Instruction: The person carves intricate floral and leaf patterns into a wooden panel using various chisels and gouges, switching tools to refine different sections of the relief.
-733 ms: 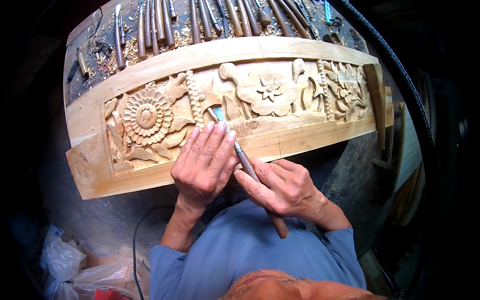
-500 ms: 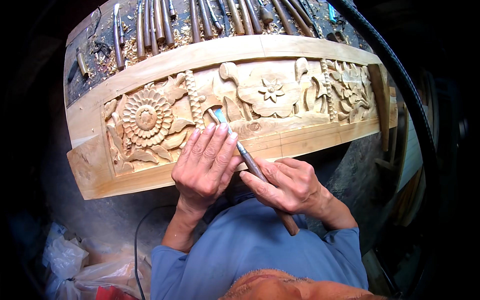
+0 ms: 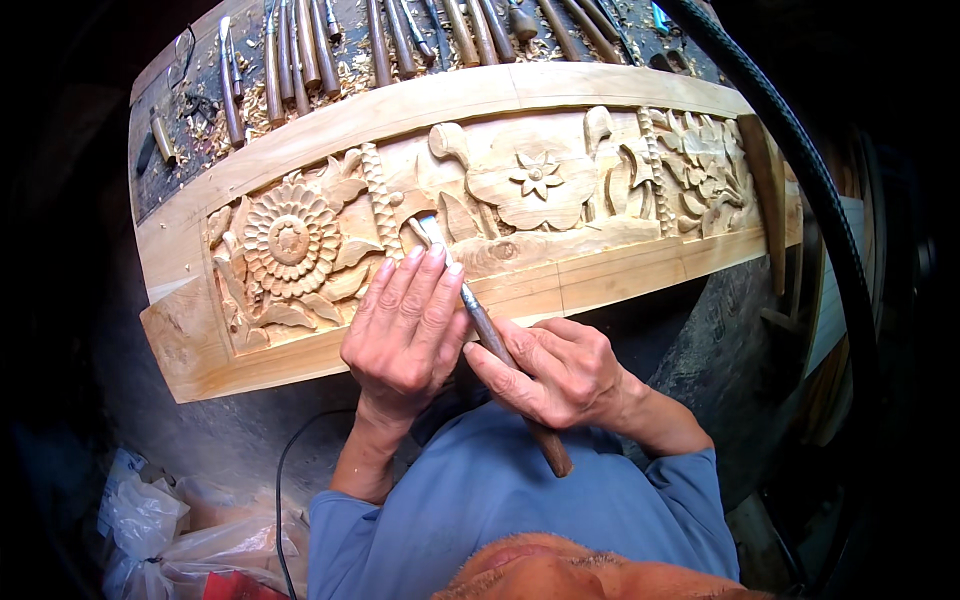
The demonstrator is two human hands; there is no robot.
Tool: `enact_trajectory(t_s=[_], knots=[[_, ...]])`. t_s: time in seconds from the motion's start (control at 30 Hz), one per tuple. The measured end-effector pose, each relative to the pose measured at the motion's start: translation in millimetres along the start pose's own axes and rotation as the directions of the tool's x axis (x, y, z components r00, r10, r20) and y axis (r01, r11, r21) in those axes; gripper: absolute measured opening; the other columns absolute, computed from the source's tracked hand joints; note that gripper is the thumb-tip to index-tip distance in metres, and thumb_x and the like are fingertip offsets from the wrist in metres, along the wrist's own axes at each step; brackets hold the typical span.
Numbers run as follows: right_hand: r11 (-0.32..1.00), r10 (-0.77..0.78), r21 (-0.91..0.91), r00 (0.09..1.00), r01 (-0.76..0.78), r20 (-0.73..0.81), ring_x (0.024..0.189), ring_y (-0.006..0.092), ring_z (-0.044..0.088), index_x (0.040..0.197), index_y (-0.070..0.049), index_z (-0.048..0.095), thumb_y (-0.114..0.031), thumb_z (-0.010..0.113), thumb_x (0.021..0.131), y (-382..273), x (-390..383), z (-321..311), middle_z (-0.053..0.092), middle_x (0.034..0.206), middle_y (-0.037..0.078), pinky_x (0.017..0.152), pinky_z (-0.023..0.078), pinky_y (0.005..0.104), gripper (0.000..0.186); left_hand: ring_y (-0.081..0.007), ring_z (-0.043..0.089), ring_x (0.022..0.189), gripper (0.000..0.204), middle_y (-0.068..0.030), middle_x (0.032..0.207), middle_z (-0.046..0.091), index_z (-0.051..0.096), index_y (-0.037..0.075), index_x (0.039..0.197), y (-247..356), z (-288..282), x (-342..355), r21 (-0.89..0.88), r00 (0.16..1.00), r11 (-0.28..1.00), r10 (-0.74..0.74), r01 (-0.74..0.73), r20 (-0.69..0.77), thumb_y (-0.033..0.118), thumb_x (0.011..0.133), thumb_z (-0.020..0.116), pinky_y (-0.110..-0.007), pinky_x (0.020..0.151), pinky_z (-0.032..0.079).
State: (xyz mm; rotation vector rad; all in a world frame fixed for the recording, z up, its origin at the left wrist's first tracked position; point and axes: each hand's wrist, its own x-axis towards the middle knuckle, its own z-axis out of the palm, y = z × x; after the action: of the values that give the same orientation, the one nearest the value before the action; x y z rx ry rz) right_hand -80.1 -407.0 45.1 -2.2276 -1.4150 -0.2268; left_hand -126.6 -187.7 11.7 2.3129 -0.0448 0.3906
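A long wood chisel [image 3: 487, 328] with a brown handle slants from my waist up to a carved wooden panel [image 3: 430, 96]. My right hand [image 3: 560, 370] is closed around its handle, whose butt end sticks out below the hand. At the other end, the bright blade meets a hollow in the carving, just right of a rope-like upright band. My left hand [image 3: 400, 335] rests at the panel's near edge, fingers stretched out and lying flat beside the chisel's shank, fingertips near the blade. Its thumb is partly hidden.
Several chisels [image 3: 380, 50] lie among wood shavings on the dark bench [image 3: 185, 95] beyond the panel. A wooden bar [image 3: 762, 200] stands across the panel's right end. A thick black cable [image 3: 800, 135] arcs down the right side. Plastic bags [image 3: 145, 515] lie at lower left.
The chisel has shifted slightly left, its handle end swinging left with my right hand. My left hand stays nearly where it was. The blade catches the light differently.
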Motion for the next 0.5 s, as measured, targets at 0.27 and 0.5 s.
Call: enact_trajectory(t_s=[0.27,0.5], knots=[[1.000,0.005,0.002,0.999,-0.005,-0.032,0.072,0.0157,0.077,0.121,-0.006,0.083,-0.011,0.081,0.087,2,-3,6,0.082,0.110,0.021,0.061,0.058,0.0270,0.034,-0.0360,0.078,0.131,0.038,-0.0174,0.140,0.081,0.083,0.004,0.134,2,-4,5,0.095,0.995,0.991,0.096,-0.096,0.005,0.012,0.097,0.080,-0.054,0.118,0.058],[0.999,0.025,-0.032,0.986,-0.031,-0.162,0.069,0.0131,0.073,0.122,-0.007,0.083,-0.011,0.083,0.087,-3,-8,29,0.083,0.108,0.018,0.058,0.054,0.0260,0.035,-0.0373,0.078,0.129,0.043,-0.0181,0.138,0.081,0.082,0.003,0.137,-8,-1,-1,0.144,0.991,0.980,0.134,-0.135,0.016,0.009,0.094,0.080,-0.055,0.117,0.059]])
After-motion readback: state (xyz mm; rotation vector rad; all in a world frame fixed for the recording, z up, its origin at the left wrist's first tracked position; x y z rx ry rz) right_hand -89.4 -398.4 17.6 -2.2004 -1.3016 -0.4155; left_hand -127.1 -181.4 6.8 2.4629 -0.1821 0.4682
